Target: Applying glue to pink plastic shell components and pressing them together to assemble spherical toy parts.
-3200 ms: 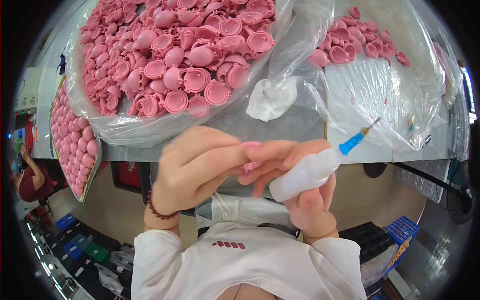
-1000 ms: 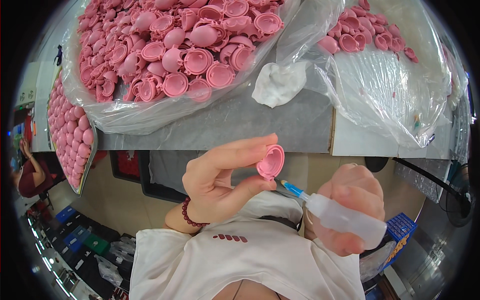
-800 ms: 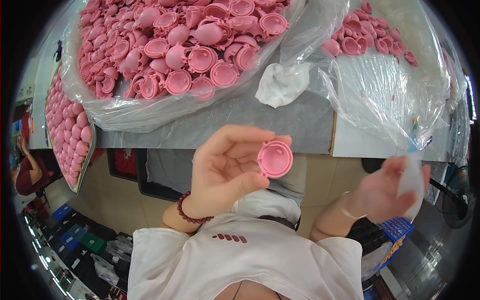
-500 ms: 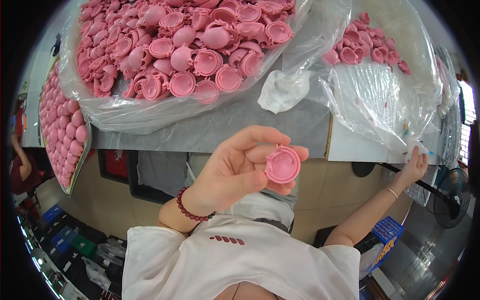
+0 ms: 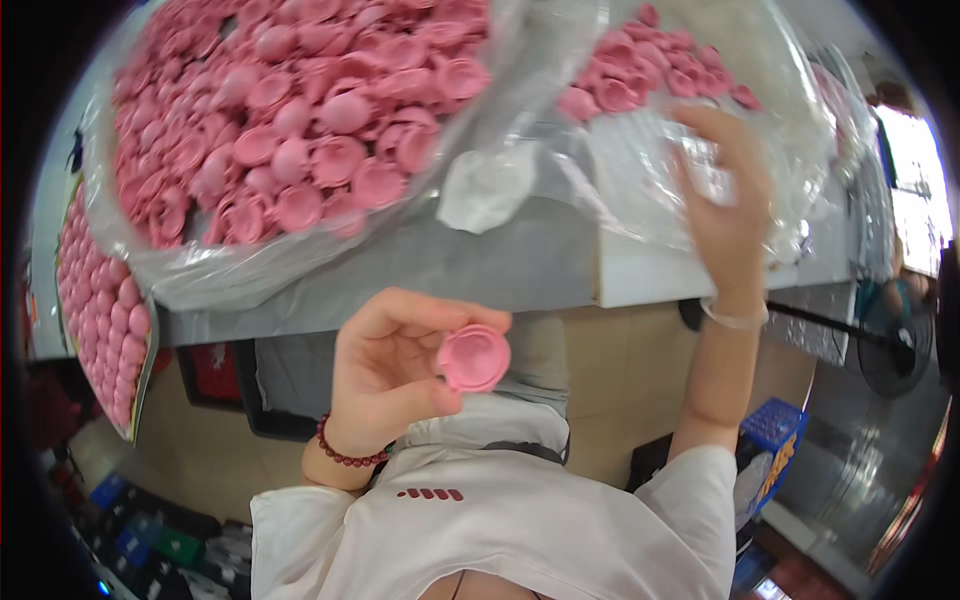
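My left hand (image 5: 385, 365) is closed on a round pink plastic shell (image 5: 474, 358), pinched between thumb and fingers in front of my chest. The hollow of the shell, with a raised rim, faces up. My right hand (image 5: 728, 185) is above a clear plastic sheet (image 5: 640, 185) on the right of the table, blurred by motion. Its thumb and fingers are apart, and nothing shows between them. Just beyond its fingertips lies a small heap of pink shells (image 5: 650, 60).
A clear bag (image 5: 210, 275) spread on the grey table (image 5: 520, 250) holds a large heap of pink shells (image 5: 345, 112). A crumpled white cloth or sheet (image 5: 487, 185) lies beside it. Pink domed pieces (image 5: 105, 310) fill a tray at far left. A black fan (image 5: 893, 345) stands at right.
My right hand has moved up and left from the bag's right edge and no longer shows the white wad it held. My view has turned; my left hand still holds the shell.
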The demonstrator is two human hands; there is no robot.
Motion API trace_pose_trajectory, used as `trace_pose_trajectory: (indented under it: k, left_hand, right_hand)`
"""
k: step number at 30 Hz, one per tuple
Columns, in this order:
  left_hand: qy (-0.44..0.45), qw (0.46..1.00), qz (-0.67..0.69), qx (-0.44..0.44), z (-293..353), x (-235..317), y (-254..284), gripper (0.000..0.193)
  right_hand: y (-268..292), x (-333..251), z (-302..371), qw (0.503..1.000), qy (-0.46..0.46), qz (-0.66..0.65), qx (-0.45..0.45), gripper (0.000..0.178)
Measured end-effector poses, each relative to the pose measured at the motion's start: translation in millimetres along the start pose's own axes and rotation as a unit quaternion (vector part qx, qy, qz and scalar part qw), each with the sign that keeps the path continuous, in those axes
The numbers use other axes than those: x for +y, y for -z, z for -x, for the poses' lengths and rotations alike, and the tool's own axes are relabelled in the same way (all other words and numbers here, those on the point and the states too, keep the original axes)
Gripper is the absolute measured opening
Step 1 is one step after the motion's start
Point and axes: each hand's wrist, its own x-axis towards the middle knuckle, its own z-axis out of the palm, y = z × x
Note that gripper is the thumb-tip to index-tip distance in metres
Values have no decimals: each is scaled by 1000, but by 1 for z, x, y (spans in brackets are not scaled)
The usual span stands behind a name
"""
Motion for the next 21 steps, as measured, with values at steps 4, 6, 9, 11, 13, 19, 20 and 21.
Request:
trace_pose_trajectory:
  k: [4,6,9,11,13,19,20,21]
  left_hand:
    - [-20,999,-27,12,2,-4,-12,43]
    - [-30,999,-29,16,1,-4,-11,44]
    - [-39,998,-38,45,0,-4,-9,43]
    - [-41,997,-49,54,3,-2,-6,43]
    - [-45,991,-92,86,4,-1,-8,44]
    - [-20,981,-182,60,-9,-4,-17,40]
    - [-20,978,-207,17,-10,-5,-18,39]
    - [-25,976,-213,31,-9,-4,-18,39]
  right_hand:
    - [-44,4,-18,980,0,97,-172,20]
    - [-45,-5,-16,976,-43,127,-170,19]
    - [-42,-1,-7,978,-64,121,-157,17]
    - [-36,1,-2,989,-24,97,-110,19]
    - [-22,-14,0,996,-66,-27,-60,22]
    - [9,-84,31,889,-152,-419,-107,31]
    - [-1,-89,40,935,-63,-344,-54,31]
    - [-10,-93,46,965,27,-262,3,31]
